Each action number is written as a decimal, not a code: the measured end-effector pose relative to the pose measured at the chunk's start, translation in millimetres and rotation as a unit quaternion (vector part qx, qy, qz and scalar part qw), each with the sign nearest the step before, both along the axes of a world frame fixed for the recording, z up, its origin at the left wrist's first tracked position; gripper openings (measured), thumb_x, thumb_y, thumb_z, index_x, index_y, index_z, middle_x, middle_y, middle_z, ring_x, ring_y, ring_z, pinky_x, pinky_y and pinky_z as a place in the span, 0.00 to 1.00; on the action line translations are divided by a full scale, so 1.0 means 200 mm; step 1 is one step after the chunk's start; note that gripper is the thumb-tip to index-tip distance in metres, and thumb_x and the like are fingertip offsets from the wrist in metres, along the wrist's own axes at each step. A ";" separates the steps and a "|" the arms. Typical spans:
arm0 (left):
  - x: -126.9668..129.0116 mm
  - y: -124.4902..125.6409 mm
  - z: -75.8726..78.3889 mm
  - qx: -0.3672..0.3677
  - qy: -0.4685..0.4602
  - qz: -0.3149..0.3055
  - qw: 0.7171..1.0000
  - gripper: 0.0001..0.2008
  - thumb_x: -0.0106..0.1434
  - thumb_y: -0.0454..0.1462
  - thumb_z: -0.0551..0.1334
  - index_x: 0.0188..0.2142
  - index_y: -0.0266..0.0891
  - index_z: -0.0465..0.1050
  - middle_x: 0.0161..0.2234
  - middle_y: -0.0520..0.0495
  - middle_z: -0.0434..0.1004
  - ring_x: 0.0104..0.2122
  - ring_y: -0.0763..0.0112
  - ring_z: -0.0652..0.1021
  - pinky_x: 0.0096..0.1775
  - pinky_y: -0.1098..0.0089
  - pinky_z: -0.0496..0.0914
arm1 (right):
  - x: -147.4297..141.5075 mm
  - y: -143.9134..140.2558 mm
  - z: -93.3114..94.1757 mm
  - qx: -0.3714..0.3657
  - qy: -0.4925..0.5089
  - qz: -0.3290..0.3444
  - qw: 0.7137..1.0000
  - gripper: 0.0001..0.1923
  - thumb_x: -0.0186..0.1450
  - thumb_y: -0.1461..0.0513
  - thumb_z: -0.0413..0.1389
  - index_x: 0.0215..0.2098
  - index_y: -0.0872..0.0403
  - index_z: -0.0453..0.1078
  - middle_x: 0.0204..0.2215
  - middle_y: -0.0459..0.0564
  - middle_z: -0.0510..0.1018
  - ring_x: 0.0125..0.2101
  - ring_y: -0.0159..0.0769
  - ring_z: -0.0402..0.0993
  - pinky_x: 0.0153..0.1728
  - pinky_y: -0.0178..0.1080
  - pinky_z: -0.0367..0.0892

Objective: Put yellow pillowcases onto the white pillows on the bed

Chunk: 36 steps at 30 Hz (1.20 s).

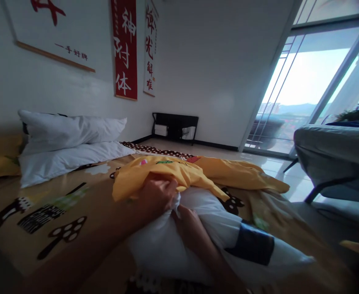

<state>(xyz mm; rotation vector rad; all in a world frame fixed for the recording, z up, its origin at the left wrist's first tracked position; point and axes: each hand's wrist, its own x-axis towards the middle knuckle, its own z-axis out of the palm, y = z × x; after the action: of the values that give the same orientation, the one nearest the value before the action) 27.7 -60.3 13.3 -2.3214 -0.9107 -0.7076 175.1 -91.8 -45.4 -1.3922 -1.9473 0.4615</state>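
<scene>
Two hands at work on the bed: my left hand clenches the yellow case mouth; right hand presses the white pillow, half-sheathed. Next, I judge, pull the case farther down.

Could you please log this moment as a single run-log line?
left hand: gripping yellow pillowcase edge | right hand: grip on white pillow | pillow: partly inside pillowcase | surface: bed

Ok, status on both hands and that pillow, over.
Left hand gripping yellow pillowcase edge at the white pillow. Right hand pressed on the pillow. Pillow partly out of the case, lying on the bed. Nothing blocking.
</scene>
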 end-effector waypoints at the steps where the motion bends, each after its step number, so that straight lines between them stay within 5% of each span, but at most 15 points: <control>1: 0.01 -0.02 -0.01 0.058 0.013 -0.031 0.998 0.04 0.60 0.30 0.53 0.34 0.35 0.65 0.24 0.48 0.72 0.24 0.69 0.74 0.24 0.71 0.64 | 0.01 0.01 0.00 0.008 -0.003 -0.003 1.000 0.13 0.64 0.67 0.46 0.29 0.56 0.71 0.32 0.54 0.80 0.33 0.35 0.75 0.30 0.33 0.54; 4: 0.03 -0.09 -0.04 0.188 0.047 -0.092 0.977 0.10 0.64 0.28 0.47 0.36 0.31 0.65 0.22 0.48 0.69 0.21 0.70 0.71 0.24 0.69 0.65 | 0.05 0.03 -0.01 0.028 0.002 -0.032 0.999 0.12 0.59 0.69 0.46 0.24 0.57 0.70 0.28 0.55 0.80 0.28 0.33 0.72 0.27 0.33 0.53; 7: 0.04 -0.12 -0.05 0.199 0.068 -0.097 0.973 0.10 0.66 0.28 0.47 0.37 0.29 0.65 0.22 0.48 0.68 0.21 0.69 0.71 0.25 0.68 0.67 | 0.10 0.05 0.01 0.070 0.047 -0.085 0.993 0.13 0.59 0.64 0.46 0.23 0.57 0.71 0.25 0.54 0.79 0.24 0.34 0.68 0.26 0.33 0.55; 12: 0.04 -0.08 -0.03 0.135 0.014 -0.060 0.989 0.07 0.63 0.27 0.51 0.33 0.33 0.66 0.25 0.46 0.70 0.25 0.66 0.75 0.26 0.68 0.70 | 0.16 0.08 0.01 0.173 0.089 -0.216 0.957 0.19 0.60 0.59 0.46 0.40 0.55 0.76 0.30 0.56 0.80 0.29 0.39 0.72 0.31 0.35 0.59; 15: 0.00 0.00 -0.04 0.049 -0.013 0.049 0.998 0.08 0.62 0.29 0.55 0.39 0.35 0.70 0.31 0.44 0.74 0.27 0.63 0.76 0.25 0.67 0.71 | 0.22 0.11 0.02 0.192 0.093 -0.267 0.940 0.20 0.61 0.54 0.45 0.36 0.56 0.76 0.30 0.57 0.80 0.30 0.40 0.71 0.33 0.37 0.59; 18: -0.06 0.13 -0.07 -0.052 -0.047 0.101 0.992 0.16 0.63 0.34 0.56 0.50 0.37 0.70 0.41 0.40 0.76 0.38 0.56 0.78 0.37 0.60 0.75 | 0.30 0.15 0.04 0.198 0.113 -0.285 0.931 0.24 0.61 0.48 0.46 0.31 0.56 0.75 0.28 0.54 0.78 0.28 0.38 0.68 0.32 0.37 0.59; 22: -0.12 0.24 -0.10 -0.135 -0.126 -0.029 0.982 0.18 0.67 0.38 0.50 0.52 0.38 0.70 0.51 0.40 0.73 0.52 0.58 0.72 0.54 0.60 0.68 | 0.40 0.18 0.07 0.193 0.148 -0.298 0.923 0.28 0.59 0.42 0.47 0.28 0.56 0.74 0.24 0.51 0.77 0.25 0.35 0.65 0.29 0.36 0.58; 29: -0.08 0.18 -0.06 -0.275 -0.176 -0.163 0.931 0.25 0.60 0.44 0.56 0.55 0.34 0.67 0.54 0.37 0.70 0.53 0.55 0.71 0.55 0.56 0.66 | 0.44 0.15 0.07 0.232 0.092 -0.404 0.880 0.32 0.60 0.40 0.45 0.30 0.56 0.76 0.18 0.50 0.72 0.21 0.34 0.62 0.26 0.35 0.54; 36: 0.01 0.29 -0.21 -0.124 -0.180 -0.108 0.970 0.20 0.58 0.34 0.56 0.51 0.38 0.69 0.56 0.39 0.68 0.57 0.58 0.67 0.60 0.52 0.58 | 0.38 0.06 0.14 0.275 -0.129 -0.358 0.883 0.21 0.68 0.52 0.46 0.32 0.54 0.75 0.27 0.51 0.72 0.26 0.34 0.64 0.28 0.36 0.54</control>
<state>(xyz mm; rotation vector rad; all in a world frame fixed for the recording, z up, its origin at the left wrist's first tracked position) 29.4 -1.5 -29.3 -2.5899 -0.9528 -1.1974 252.0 -80.8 -18.3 -1.6795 -1.4140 -0.6080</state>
